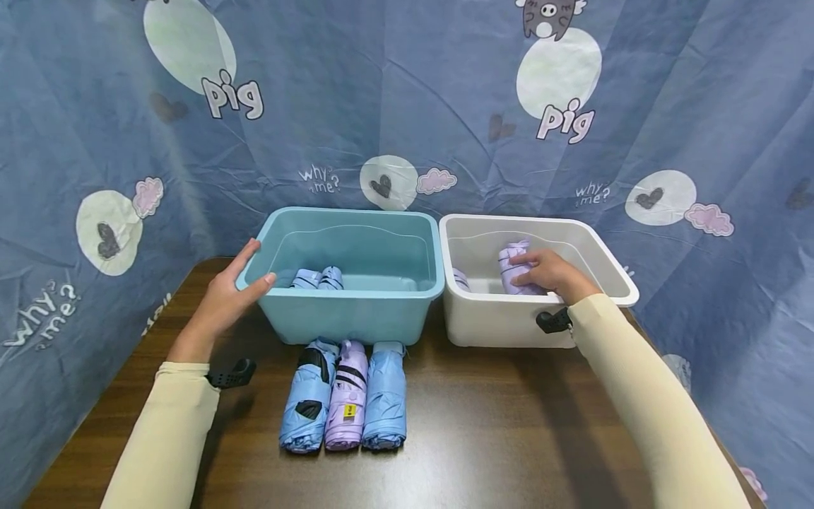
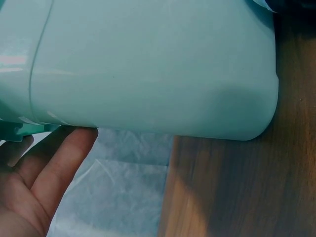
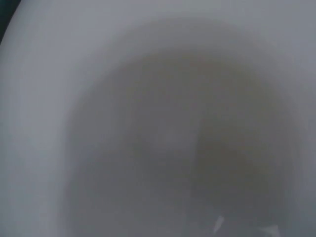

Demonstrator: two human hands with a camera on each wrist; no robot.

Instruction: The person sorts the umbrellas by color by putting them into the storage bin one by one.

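Observation:
My right hand (image 1: 547,272) reaches over the front rim of the white bin (image 1: 509,322) and grips a folded lilac umbrella (image 1: 514,265) inside it. The right wrist view shows only the blurred pale bin wall. My left hand (image 1: 219,300) touches the left front corner of the teal bin (image 1: 343,314), its fingers fairly straight. From the left wrist, the fingers (image 2: 64,158) show against the bin's outer side, up by the rim. Two folded umbrellas (image 1: 318,278) lie in the teal bin, partly hidden by its front wall.
A blue umbrella (image 1: 309,399), a lilac umbrella (image 1: 347,399) and another blue umbrella (image 1: 385,399) lie side by side before the teal bin on the brown table (image 1: 483,438). Another lilac umbrella (image 1: 461,278) is in the white bin's left end. Printed cloth (image 1: 407,106) hangs behind.

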